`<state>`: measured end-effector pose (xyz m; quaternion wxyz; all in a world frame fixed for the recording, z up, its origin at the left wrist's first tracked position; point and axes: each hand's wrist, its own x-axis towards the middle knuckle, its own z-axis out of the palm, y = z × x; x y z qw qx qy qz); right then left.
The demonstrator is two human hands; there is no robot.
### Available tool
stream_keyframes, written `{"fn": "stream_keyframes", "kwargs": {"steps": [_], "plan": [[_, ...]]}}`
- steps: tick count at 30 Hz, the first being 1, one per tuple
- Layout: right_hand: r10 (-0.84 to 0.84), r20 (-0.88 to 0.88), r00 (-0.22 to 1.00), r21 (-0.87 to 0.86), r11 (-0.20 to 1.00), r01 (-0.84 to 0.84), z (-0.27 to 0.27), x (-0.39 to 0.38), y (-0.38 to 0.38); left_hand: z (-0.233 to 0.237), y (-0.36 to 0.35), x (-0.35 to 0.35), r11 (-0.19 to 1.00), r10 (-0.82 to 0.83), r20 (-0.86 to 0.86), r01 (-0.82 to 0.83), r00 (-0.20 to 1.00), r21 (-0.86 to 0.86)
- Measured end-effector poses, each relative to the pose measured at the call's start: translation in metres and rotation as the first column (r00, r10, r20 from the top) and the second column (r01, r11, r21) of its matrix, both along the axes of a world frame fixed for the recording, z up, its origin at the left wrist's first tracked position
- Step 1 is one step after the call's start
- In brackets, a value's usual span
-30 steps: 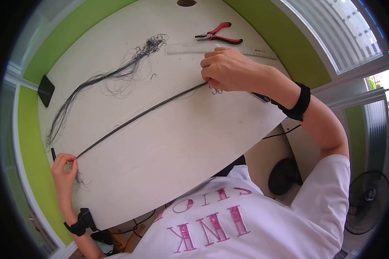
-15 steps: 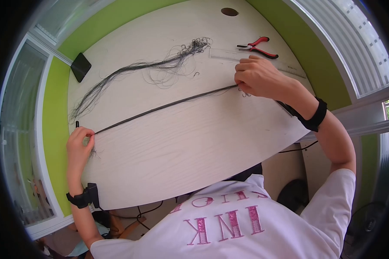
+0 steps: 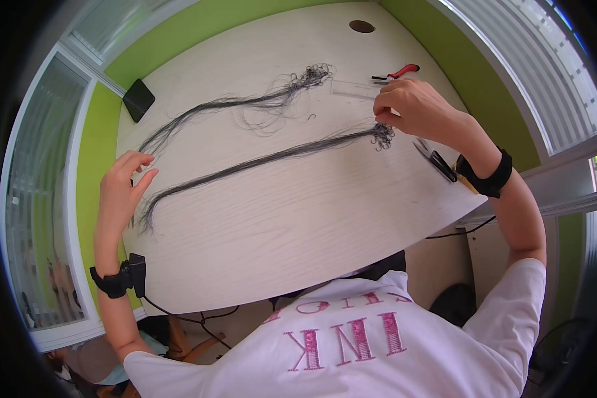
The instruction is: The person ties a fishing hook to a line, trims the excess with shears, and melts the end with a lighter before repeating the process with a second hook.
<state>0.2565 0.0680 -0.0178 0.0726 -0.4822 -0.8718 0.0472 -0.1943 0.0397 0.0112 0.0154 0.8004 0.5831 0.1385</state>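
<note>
A bundle of long dark strands [image 3: 259,161] lies slantwise on the pale table, with small curled hooks at its right end and loose tips at its left. My left hand [image 3: 123,186] is above the table's left side with thumb and fingers apart, holding nothing, between the left ends of both bundles. Just above the hooked end is my right hand [image 3: 408,106], its fingers bent together; whatever may be between the fingertips is too small to tell. A second, looser bundle [image 3: 225,103] lies farther back, with tangled hooks at its right end and a single hook beside it.
Red-handled pliers [image 3: 403,71] and a clear ruler [image 3: 351,89] lie behind my right hand. Dark-handled scissors [image 3: 438,161] rest near the right wrist. A black device [image 3: 138,101] leans at the back left by the green partition. Black cables hang below the table's front edge.
My left hand has let go of the near bundle's left end and moved up, fingers apart. My right hand has lifted off the hooked end, which now lies spread on the table.
</note>
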Motion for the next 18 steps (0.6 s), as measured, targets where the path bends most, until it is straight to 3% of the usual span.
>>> {"fn": "stream_keyframes", "kwargs": {"steps": [2,7,13,15,18], "plan": [[-0.028,0.025,0.999,-0.035,0.999,0.029,0.008,0.000,0.003,0.000,0.019,0.023,0.990,-0.139,0.043,0.140,0.989,-0.009],[-0.059,0.163,0.985,-0.206,0.974,0.093,0.011,0.002,0.009,-0.025,0.074,0.066,0.931,-0.365,-0.083,0.363,0.927,-0.041],[-0.089,0.145,0.985,-0.154,0.982,0.111,0.008,0.003,0.009,-0.038,0.100,0.078,0.925,-0.374,0.004,0.374,0.927,-0.065],[-0.078,0.055,0.995,-0.228,0.970,0.088,0.006,0.002,0.005,-0.039,0.101,0.076,0.930,-0.359,0.020,0.359,0.933,-0.083],[-0.065,0.065,0.996,-0.269,0.960,0.080,0.000,-0.001,0.002,-0.042,0.103,0.072,0.936,-0.333,0.044,0.336,0.942,-0.107]]}}
